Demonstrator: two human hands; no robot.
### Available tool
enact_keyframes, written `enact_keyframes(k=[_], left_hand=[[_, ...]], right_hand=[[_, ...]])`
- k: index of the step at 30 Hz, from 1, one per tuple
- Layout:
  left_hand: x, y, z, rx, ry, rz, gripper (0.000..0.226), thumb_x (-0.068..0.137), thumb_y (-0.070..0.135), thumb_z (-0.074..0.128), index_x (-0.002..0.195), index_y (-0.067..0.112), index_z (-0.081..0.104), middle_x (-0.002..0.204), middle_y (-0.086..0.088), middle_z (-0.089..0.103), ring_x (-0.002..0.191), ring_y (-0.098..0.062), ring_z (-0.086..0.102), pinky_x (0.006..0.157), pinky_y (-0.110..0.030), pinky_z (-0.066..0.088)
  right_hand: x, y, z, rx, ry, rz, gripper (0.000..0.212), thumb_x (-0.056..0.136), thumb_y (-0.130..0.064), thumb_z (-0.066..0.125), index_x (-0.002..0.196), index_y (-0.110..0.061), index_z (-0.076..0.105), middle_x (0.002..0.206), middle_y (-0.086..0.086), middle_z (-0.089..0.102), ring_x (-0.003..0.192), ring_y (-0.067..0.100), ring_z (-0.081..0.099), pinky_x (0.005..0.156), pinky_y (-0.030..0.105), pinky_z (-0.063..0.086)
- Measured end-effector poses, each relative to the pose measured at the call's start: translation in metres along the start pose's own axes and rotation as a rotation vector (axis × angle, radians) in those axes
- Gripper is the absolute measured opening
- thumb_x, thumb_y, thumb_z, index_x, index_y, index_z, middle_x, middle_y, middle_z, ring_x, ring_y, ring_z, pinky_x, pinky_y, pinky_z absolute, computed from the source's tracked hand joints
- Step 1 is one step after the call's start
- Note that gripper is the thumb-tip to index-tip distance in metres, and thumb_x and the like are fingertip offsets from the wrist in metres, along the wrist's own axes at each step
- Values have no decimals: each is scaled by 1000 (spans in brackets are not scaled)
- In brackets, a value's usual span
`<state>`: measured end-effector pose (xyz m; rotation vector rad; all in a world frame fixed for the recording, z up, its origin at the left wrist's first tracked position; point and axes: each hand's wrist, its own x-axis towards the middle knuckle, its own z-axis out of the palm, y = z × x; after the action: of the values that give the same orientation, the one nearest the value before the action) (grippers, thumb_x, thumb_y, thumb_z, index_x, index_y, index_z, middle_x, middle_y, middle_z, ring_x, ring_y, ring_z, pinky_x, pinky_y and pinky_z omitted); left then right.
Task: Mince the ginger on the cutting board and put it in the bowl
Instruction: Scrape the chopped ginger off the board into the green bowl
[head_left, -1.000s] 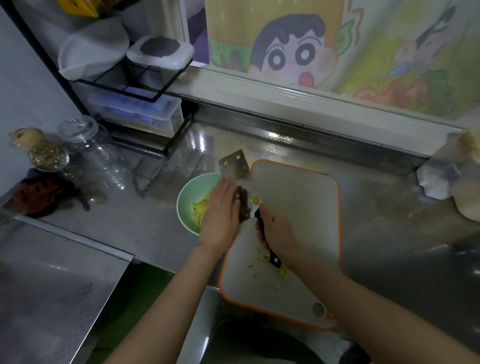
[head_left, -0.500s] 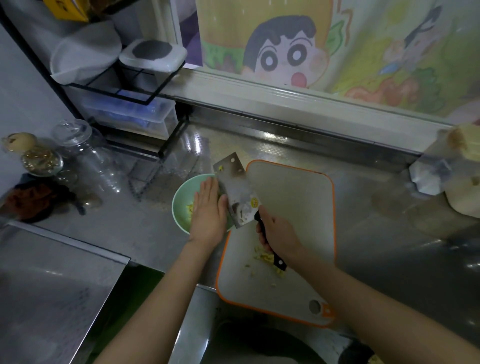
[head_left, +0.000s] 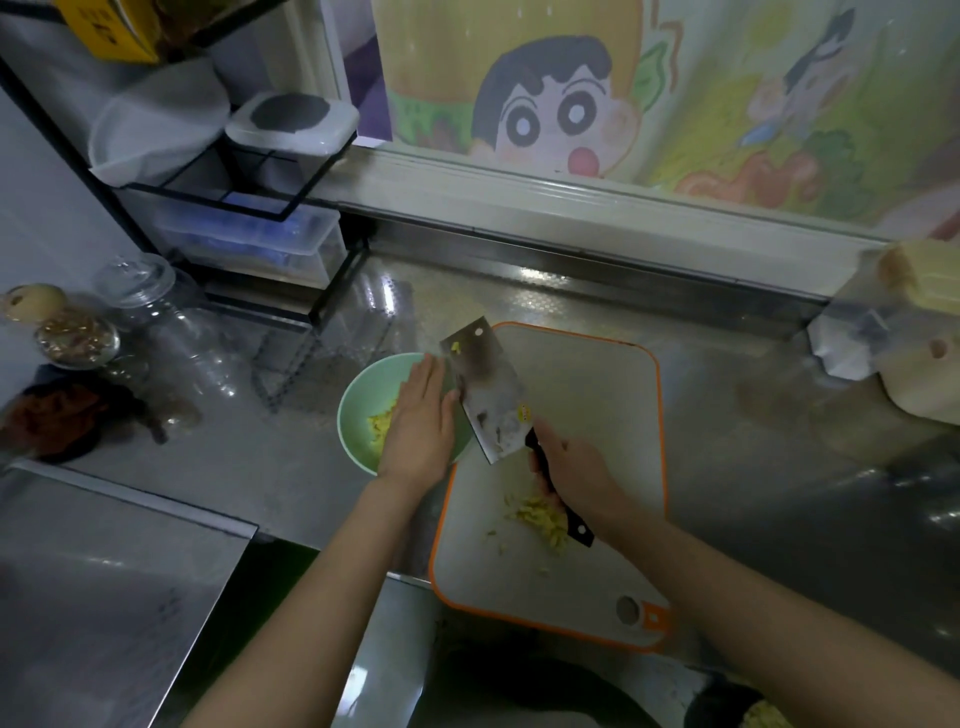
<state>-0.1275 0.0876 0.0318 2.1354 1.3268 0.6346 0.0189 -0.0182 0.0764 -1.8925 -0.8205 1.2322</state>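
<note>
— Grips?
— Right grip (head_left: 576, 467) is clenched on the black-handled cleaver (head_left: 488, 400); left grip (head_left: 418, 421) is held flat, released, over the pale green bowl (head_left: 353, 402).
— Ginger?
— Minced yellow ginger (head_left: 379, 427) is seen there; also on the orange-rimmed white cutting board (head_left: 592, 405).

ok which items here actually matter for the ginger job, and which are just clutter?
In the job: cleaver, right hand gripping it, left hand, cutting board, ginger pile on it, bowl, ginger inside.

Lying about: glass jar, dark cloth, clear drawer box, lidded white container.
</note>
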Motion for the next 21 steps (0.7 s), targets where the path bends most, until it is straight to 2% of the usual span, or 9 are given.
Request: enact_keyframes(k=[3,5,8,11,14,18,21], left_hand=[[7,13,-4,124,-26,123,50,101,25,28,147,8,15,156,-5,9,144,-15,4,116,-26,-3],[12,12,-3,202,-70,110,52,102,28,24,148,8,10,156,-5,5,144,-15,0,115,-25,-6],[7,-2,2,232,-133,-7,53,101,29,24,148,6,13,156,-8,9,144,-19,4,116,-30,-2],[-3,-18,5,339,-238,-215,51,101,32,21,146,6,21,155,-11,14,144,-27,5,116,-40,3],[-8,-18,2,300,-177,-275,47,101,29,24,144,8,27,154,-10,20,143,-26,10,115,-44,5],[-11,-2,-4,86,19,-90,43,101,22,30,143,12,32,151,-6,29,142,-20,15,116,-37,2],[-17,13,-5,65,16,159,49,98,33,25,143,17,31,151,4,25,141,-9,10,116,-27,0]], right_hand=[[-2,3,-1,-66,-3,-24,52,99,-42,35,66,-5,51,49,4,46,29,6,35,35,16,32],[-4,4,-2,-75,-14,-31,53,99,-42,36,65,-5,51,48,3,46,29,6,36,35,16,32],[-5,4,-5,-67,-19,-36,53,99,-42,35,65,-5,51,48,4,46,29,7,36,35,17,32],[-2,2,-7,-29,8,-32,52,99,-42,36,63,-7,50,49,4,46,30,8,36,36,18,32],[3,-2,-5,-5,24,-24,53,99,-43,36,61,-8,49,50,4,46,30,7,35,35,17,31],[9,-10,5,79,37,-3,52,99,-42,37,62,-7,49,50,5,45,29,8,34,33,17,28],[16,-15,16,99,63,-6,53,99,-43,36,61,-8,51,50,4,46,31,9,37,35,18,30]])
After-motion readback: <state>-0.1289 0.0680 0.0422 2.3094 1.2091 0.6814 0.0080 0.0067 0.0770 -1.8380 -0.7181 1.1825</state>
